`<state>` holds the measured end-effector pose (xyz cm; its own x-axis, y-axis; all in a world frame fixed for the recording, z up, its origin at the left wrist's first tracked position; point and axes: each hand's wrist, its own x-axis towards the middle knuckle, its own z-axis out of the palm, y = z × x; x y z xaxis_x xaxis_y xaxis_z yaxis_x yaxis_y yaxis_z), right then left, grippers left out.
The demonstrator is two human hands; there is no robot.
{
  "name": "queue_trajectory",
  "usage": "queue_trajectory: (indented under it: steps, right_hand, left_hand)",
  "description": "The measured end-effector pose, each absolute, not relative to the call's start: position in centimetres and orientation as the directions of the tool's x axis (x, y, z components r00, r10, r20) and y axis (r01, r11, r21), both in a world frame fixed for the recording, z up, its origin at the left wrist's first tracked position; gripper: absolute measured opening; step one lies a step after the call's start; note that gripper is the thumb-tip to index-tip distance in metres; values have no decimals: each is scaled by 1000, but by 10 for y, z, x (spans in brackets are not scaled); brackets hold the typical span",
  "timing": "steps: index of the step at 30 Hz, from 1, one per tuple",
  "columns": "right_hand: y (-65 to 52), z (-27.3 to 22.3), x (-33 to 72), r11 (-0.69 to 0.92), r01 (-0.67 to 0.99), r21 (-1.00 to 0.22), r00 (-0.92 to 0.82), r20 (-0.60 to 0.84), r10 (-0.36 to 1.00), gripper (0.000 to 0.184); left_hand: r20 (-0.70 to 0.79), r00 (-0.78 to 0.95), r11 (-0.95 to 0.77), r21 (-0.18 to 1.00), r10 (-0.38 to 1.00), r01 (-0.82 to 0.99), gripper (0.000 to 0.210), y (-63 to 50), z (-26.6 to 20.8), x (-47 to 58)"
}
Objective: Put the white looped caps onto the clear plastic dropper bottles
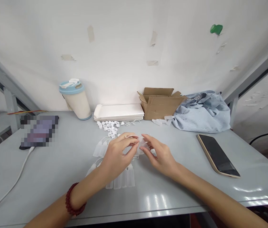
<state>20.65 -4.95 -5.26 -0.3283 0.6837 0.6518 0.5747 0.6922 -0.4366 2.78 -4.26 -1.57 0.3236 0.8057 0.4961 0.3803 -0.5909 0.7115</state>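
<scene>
My left hand [121, 150] is closed in a pinch near the middle of the table, with a thin white cord [132, 136] at its fingertips. My right hand [158, 153] faces it, thumb and fingers closed on a small translucent plastic sleeve [143, 143]. The fingertips of both hands nearly meet at this piece, and part of it is hidden. Under and beside my left hand lie several flat translucent sleeves [123, 179] with white cords. Just beyond it, a loose pile of small white caps [110, 126] is spread on the table.
A stack of white envelopes [119, 110], an open cardboard box [163, 106] and a light blue cloth [202, 115] line the wall. A blue-lidded cup [77, 101] stands left of them. One phone [218, 155] lies at right; a blurred device [40, 131] with a cable is at left.
</scene>
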Motion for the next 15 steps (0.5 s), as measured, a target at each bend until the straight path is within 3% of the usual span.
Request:
queue_trajectory:
  steps: [6, 9, 12, 15]
  right_hand:
    - [-53, -50, 205, 699, 528, -482, -350, 626, 697, 32]
    - [-56, -44, 204, 639, 440, -631, -345, 538, 769, 29]
    - [-58, -37, 204, 550, 317, -773, -362, 437, 823, 28]
    - [-58, -35, 204, 526, 273, -806, -372, 416, 830, 31]
  left_hand:
    - [336, 283, -412, 866, 898, 282, 9, -42, -13, 25]
    - [232, 271, -278, 949, 934, 149, 8, -40, -12, 25]
    - [156, 299, -201, 972, 941, 125, 13, -40, -11, 25]
    - [157, 315, -215, 964, 936, 159, 13, -40, -10, 26]
